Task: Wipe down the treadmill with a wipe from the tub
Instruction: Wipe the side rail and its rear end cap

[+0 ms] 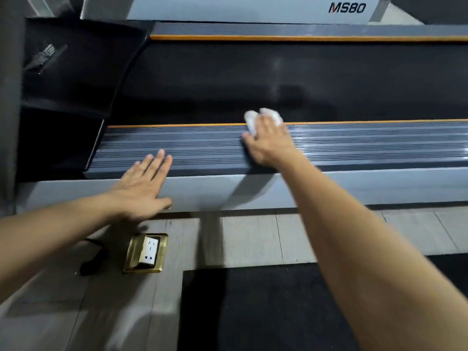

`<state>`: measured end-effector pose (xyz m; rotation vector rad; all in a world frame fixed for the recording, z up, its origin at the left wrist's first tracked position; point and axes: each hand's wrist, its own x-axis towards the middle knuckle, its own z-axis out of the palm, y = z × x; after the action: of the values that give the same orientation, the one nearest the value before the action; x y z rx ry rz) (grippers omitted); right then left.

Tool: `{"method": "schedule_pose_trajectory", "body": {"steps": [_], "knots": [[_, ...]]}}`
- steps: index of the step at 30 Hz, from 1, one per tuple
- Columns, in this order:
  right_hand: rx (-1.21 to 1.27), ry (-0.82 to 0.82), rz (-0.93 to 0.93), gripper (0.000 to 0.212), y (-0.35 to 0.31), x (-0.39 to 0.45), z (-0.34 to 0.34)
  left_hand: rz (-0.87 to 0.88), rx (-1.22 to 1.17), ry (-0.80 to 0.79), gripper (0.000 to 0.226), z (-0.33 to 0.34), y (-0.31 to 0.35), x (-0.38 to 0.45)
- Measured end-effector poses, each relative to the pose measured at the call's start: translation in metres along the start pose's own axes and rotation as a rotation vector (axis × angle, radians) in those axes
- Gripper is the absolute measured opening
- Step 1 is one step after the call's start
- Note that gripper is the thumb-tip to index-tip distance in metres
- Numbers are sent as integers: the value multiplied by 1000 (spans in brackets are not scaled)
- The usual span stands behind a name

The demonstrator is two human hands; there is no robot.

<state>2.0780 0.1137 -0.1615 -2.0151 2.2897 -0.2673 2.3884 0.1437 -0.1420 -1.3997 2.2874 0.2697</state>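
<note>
The treadmill lies across the view, with a black belt (253,82) between two grey ribbed side rails edged in orange. My right hand (269,143) presses a white wipe (255,120) onto the near side rail (379,143), at the orange strip beside the belt. The wipe shows past my fingertips. My left hand (144,184) lies flat with straight fingers on the outer edge of the same rail, further left, and holds nothing. The tub is not in view.
A brass floor socket (147,252) with a white outlet stands open in the grey floor below my left hand, with a black cable (92,257) to its left. A black mat (253,307) covers the floor under my right arm. The treadmill's black motor cover (76,72) rises at the left.
</note>
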Motion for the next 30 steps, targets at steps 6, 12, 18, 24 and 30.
{"method": "schedule_pose_trajectory", "body": {"steps": [6,12,18,24,30], "knots": [[-1,-88,373,80,65,-18,-15,-38,25,18,93,1,5,3],[40,-159,-92,80,-13,-56,6,-74,69,18,90,-5,11,0],[19,-82,339,77,131,-96,-20,-120,101,-23,94,-15,25,-2],[30,-91,145,80,15,-104,0,-217,47,-70,94,-30,43,-2],[47,-81,-39,70,-26,-100,8,-26,80,133,76,-35,93,9]]}}
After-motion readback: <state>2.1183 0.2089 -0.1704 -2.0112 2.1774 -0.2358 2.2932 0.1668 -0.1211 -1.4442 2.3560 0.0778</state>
